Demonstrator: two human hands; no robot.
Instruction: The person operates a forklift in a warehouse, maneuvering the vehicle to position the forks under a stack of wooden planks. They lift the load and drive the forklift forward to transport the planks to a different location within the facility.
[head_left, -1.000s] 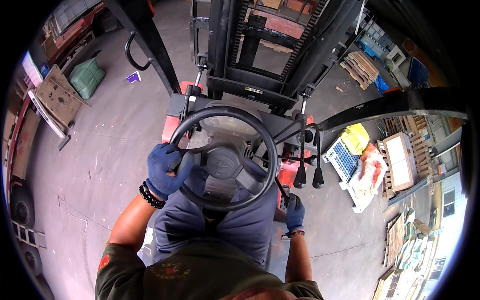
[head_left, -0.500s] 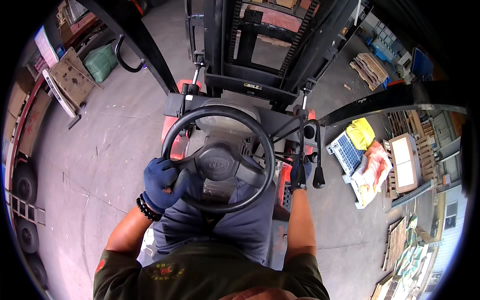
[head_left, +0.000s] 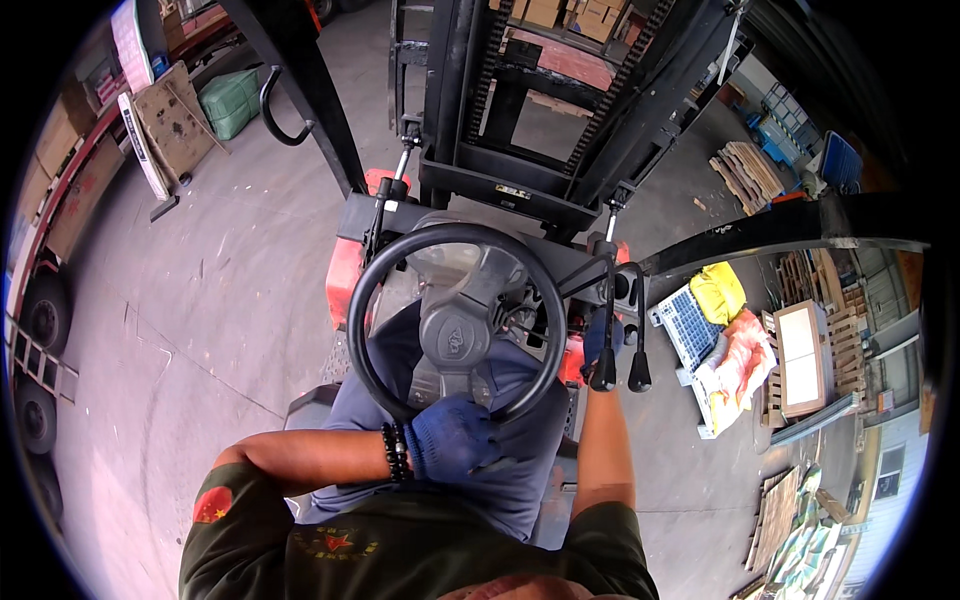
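Observation:
My left hand (head_left: 455,440), in a blue knit glove with a beaded bracelet at the wrist, is closed on the lower rim of the black steering wheel (head_left: 456,332). The forearm lies across my lap. My right hand (head_left: 603,335), also gloved in blue, is at the control levers on the right. A black lever knob (head_left: 603,372) passes in front of it and hides most of its fingers; what it grips does not show. A second lever knob (head_left: 640,372) stands just to the right, apart from the hand.
Ahead rises the black forklift mast (head_left: 510,110) with chains. A truck with tyres (head_left: 45,315) stands left, near a green bale (head_left: 228,103) and a leaning board (head_left: 178,120). To the right are a grey pallet (head_left: 690,325) with yellow and orange sheeting, and stacked wooden pallets (head_left: 745,177).
My left hand has swept from the wheel's left side to its bottom, turning the wheel counterclockwise. My right hand stays by the levers. The surroundings have shifted slightly in view.

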